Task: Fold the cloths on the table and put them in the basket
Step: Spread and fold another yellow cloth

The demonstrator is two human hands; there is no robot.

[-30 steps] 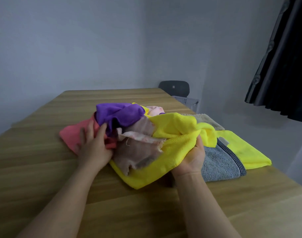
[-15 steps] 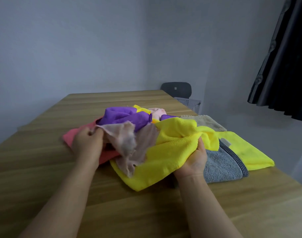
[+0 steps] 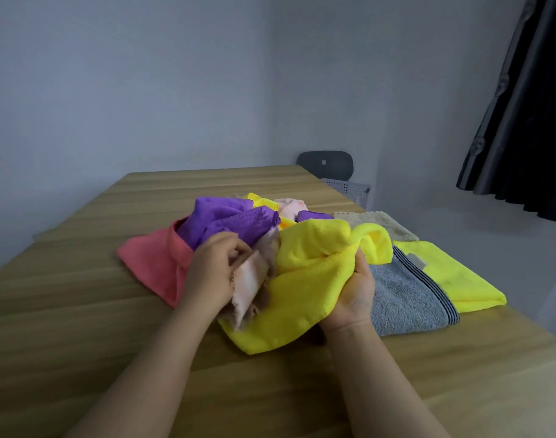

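On the wooden table [image 3: 80, 311] a loose heap of cloths sits near the middle, and both bare hands work at its near side. Farthest left lies a coral-pink cloth [image 3: 153, 267], spread partly flat on the table with one edge turned up against the heap. Above and just behind it a purple cloth [image 3: 229, 222] is bunched on top of the pile. The left hand [image 3: 213, 273] reaches in from the lower left, its grip clenched on a pale pink, frayed cloth [image 3: 251, 282], the fingers [image 3: 235, 248] curled over its upper edge while the fabric hangs down past the palm toward the table. Touching that cloth on its right is a bright yellow cloth [image 3: 305, 279], crumpled and draped over the front of the heap, its lowest corner resting on the table. The right hand [image 3: 354, 292] comes up from the lower right, palm turned inward, its grip closed on the right edge of this yellow cloth, a fold of which bulges over the thumb. Behind the heap another pale pink piece [image 3: 290, 203] peeks out. Right of the right hand a grey towel [image 3: 403, 298] with a dark striped border lies flat, and a second yellow cloth [image 3: 453, 276] lies just beside it, touching its far edge. A beige towel [image 3: 377, 221] sits behind them. Beyond the far right corner of the table stands a pale perforated basket [image 3: 349, 188], well apart from the cloths, in front of a dark chair back [image 3: 325, 164]. A dark curtain [image 3: 529, 121] hangs at the far right.
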